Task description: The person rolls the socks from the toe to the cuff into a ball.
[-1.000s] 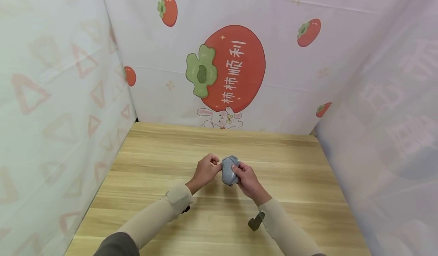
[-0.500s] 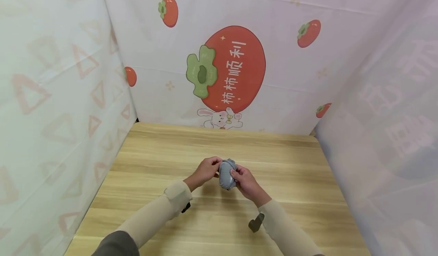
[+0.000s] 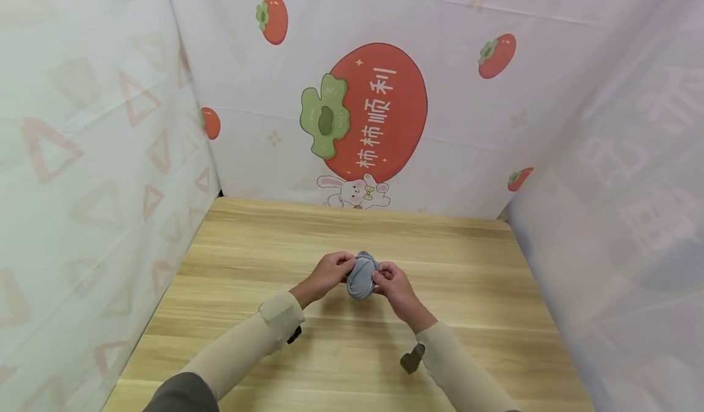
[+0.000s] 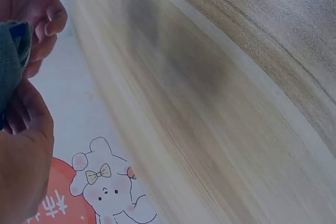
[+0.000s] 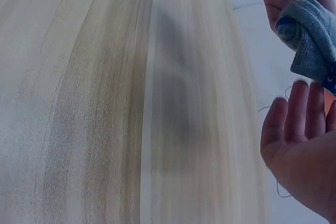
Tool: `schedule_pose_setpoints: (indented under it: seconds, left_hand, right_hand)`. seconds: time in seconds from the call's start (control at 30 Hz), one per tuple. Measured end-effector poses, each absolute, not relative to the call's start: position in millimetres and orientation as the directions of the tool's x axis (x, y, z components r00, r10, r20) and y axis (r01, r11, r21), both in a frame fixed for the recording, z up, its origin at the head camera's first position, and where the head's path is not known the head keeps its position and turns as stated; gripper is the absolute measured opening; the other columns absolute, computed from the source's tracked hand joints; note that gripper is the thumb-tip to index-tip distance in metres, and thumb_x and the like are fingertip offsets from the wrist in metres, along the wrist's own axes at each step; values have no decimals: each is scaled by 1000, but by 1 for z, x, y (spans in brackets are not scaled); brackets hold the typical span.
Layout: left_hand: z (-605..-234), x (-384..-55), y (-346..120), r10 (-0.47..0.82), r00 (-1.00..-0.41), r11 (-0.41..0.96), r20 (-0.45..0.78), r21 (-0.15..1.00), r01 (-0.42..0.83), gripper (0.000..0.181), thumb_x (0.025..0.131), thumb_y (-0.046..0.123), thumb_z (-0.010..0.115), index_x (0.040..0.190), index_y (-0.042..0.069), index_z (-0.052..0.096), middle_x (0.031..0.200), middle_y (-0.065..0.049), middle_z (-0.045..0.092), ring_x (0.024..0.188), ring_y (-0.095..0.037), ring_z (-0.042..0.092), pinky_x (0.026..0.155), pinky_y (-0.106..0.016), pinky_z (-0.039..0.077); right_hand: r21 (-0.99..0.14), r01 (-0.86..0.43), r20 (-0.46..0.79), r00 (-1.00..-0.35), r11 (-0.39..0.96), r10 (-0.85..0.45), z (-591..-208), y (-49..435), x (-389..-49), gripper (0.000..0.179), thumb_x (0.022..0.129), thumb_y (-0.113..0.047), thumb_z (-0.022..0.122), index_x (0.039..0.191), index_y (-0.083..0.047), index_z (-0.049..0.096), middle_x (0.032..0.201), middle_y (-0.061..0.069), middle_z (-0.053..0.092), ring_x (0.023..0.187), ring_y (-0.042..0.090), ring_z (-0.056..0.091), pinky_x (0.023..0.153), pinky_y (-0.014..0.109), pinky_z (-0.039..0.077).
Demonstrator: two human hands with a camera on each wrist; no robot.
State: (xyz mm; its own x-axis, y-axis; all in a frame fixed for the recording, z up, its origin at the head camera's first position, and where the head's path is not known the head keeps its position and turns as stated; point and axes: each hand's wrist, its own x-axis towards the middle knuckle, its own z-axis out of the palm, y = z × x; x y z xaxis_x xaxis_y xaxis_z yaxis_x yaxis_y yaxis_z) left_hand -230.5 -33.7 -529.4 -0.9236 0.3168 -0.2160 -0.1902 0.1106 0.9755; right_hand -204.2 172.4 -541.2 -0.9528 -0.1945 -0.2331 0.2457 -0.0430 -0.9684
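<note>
A rolled-up grey sock (image 3: 361,277), a compact oval bundle, is held above the table between both hands. My left hand (image 3: 328,270) pinches its left edge, thumb and fingers at the upper left side. The right hand (image 3: 397,286) grips the opposite edge with its thumb on the upper face. In the right wrist view the sock (image 5: 312,40) shows ribbed knit, a coiled end and dark blue patches. A corner of the sock (image 4: 11,64) enters the left wrist view, with blue inside its fold. The bundle hides some fingertips.
A wood-grain table (image 3: 264,235) lies below the hands. White printed cloth (image 3: 462,137) hangs behind it, and more cloth (image 3: 99,173) borders the sides. Small dark devices, such as the one at the right wrist (image 3: 412,358), stick out from beige sleeves (image 3: 462,363).
The sock has shifted slightly left and been turned, with a diagonal fold now across its face. My left hand has gone from touching its edge to pinching it; the right hand keeps its grip.
</note>
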Motion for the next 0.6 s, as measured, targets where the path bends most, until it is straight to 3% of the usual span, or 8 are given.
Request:
schedule_pose_setpoints:
  seconds: [0.17, 0.3, 0.47, 0.6]
  left_hand:
    - [-525, -226, -31, 224, -956, 138, -190, 977, -162, 24, 100, 24, 63, 107, 2, 72, 98, -8, 73, 81, -10, 67, 72, -30, 61]
    - [-521, -222, -29, 154, -974, 199, -165, 971, -132, 21, 97, 25, 66, 101, 6, 74, 93, -7, 75, 75, -10, 68, 68, -29, 60]
    - [-518, -221, -28, 119, -986, 251, -119, 964, -87, 20, 96, 27, 66, 99, 8, 74, 90, -6, 75, 72, -12, 69, 67, -31, 60]
    - [-517, -220, -27, 108, -987, 253, -121, 963, -91, 20, 98, 26, 65, 101, 8, 72, 90, -5, 72, 75, -12, 67, 68, -31, 59]
  right_hand:
    - [-971, 206, -213, -976, 121, -45, -545, 170, -204, 12, 99, -12, 65, 90, -5, 60, 85, -2, 58, 79, 11, 58, 69, 27, 53]
    - [-961, 157, -163, -987, 226, -10, -545, 168, -203, 14, 98, -15, 67, 94, -2, 65, 81, 1, 60, 72, 12, 56, 64, 26, 52]
    - [-968, 136, -140, -990, 212, -5, -538, 163, -204, 13, 98, -12, 67, 100, 1, 65, 78, 4, 66, 66, 12, 59, 58, 25, 53]
    - [-974, 140, -147, -989, 177, -28, -531, 161, -205, 13, 99, -8, 65, 105, 4, 64, 83, 6, 70, 71, 13, 65, 67, 38, 61]
